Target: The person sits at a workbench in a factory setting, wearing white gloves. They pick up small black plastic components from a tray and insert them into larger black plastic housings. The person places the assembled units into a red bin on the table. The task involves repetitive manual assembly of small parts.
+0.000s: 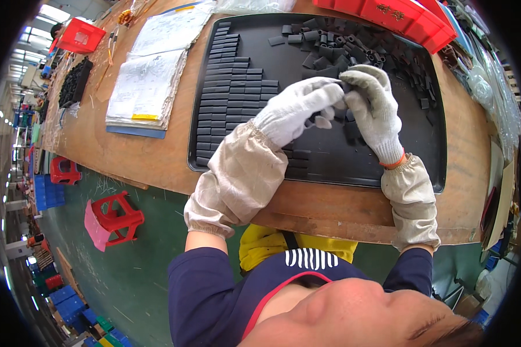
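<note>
A black tray (pixel 324 165) lies on the wooden bench. Flat black rectangular pieces (pixel 223 81) lie in neat rows along its left side. A loose heap of black pieces (pixel 353 49) fills its far right part. Both hands wear white gloves and beige sleeve covers. My left hand (pixel 298 110) and my right hand (pixel 373 110) meet over the middle of the tray, and their fingertips pinch small black pieces (pixel 344 88) between them. How many pieces each hand holds is hidden by the fingers.
An open stack of papers (pixel 147 81) lies left of the tray. A red bin (pixel 399 17) stands at the far edge, another red bin (pixel 78 36) far left. A red stool (pixel 118 217) stands on the green floor. Plastic bags (pixel 492 87) sit at the right.
</note>
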Demonstrator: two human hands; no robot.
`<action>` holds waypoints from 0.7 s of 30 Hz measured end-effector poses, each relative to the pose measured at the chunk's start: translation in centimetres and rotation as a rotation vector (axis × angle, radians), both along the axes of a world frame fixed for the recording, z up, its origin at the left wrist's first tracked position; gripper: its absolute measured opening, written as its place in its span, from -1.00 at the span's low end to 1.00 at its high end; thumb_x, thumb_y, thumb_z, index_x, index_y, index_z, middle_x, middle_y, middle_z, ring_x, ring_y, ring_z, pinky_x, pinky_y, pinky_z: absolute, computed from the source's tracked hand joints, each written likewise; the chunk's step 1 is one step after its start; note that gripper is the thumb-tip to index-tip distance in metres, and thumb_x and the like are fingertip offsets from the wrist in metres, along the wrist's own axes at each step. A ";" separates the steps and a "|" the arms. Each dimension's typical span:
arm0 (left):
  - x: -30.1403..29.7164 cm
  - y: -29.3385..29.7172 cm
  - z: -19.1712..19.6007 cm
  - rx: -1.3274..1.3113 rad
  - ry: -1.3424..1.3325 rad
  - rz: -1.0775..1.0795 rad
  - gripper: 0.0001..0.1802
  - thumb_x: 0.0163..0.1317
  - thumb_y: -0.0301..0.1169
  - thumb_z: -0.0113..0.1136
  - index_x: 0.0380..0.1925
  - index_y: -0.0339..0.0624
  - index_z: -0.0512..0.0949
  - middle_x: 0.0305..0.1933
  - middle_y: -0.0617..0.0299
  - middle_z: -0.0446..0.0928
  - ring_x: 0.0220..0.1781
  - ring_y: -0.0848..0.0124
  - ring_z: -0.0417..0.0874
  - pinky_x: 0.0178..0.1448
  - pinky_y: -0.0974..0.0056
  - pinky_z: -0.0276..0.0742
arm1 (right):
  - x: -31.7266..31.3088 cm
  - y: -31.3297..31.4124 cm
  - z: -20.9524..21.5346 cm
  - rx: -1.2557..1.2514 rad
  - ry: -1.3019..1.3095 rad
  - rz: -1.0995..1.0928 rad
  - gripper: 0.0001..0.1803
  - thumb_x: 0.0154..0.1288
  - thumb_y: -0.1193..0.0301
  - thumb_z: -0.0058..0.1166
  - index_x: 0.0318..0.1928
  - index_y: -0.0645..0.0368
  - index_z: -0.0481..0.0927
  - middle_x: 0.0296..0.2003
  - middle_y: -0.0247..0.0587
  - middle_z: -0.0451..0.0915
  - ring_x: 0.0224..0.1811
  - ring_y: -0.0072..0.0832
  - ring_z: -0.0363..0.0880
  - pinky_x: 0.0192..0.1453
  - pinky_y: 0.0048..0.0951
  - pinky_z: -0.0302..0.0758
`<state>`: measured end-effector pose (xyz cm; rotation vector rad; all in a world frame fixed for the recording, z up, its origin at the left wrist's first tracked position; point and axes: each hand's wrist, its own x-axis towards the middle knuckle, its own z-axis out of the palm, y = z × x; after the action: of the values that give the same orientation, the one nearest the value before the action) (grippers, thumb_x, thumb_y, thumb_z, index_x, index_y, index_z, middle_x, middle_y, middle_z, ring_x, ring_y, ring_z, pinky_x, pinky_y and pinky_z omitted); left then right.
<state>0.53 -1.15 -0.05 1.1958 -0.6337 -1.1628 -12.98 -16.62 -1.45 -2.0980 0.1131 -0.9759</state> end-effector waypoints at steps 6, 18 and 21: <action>-0.4 0.3 2.3 0.118 -0.046 -0.048 -0.59 0.40 -0.14 0.23 0.08 -0.18 0.58 -0.27 0.38 0.56 -0.30 0.60 0.55 -0.27 0.54 0.39 | -0.4 0.2 0.2 0.010 0.051 0.082 -0.68 0.32 0.62 0.17 0.08 0.23 0.66 0.12 -0.08 0.54 0.13 -0.32 0.61 0.22 -0.35 0.56; -0.5 0.4 1.3 -0.008 -0.127 -0.019 -0.54 0.38 -0.17 0.19 0.15 -0.24 0.58 -0.31 0.34 0.57 -0.30 0.55 0.56 -0.22 0.45 0.49 | -0.2 0.2 0.0 0.027 0.057 0.171 -0.63 0.31 0.64 0.17 0.13 0.23 0.64 0.13 -0.04 0.55 0.14 -0.25 0.61 0.23 -0.30 0.57; -0.3 0.0 0.4 -0.065 -0.048 -0.010 -0.66 0.39 -0.30 0.21 0.08 -0.21 0.60 -0.26 0.37 0.57 -0.28 0.60 0.55 -0.12 0.40 0.62 | 0.0 0.5 0.2 -0.131 0.019 0.106 -0.61 0.25 0.64 0.21 0.11 0.21 0.65 0.05 -0.05 0.60 0.09 -0.20 0.64 0.17 -0.27 0.59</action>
<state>0.25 -1.11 0.32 1.1692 -0.7098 -1.1168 -12.93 -16.15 -1.22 -2.2087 -0.0527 -0.9215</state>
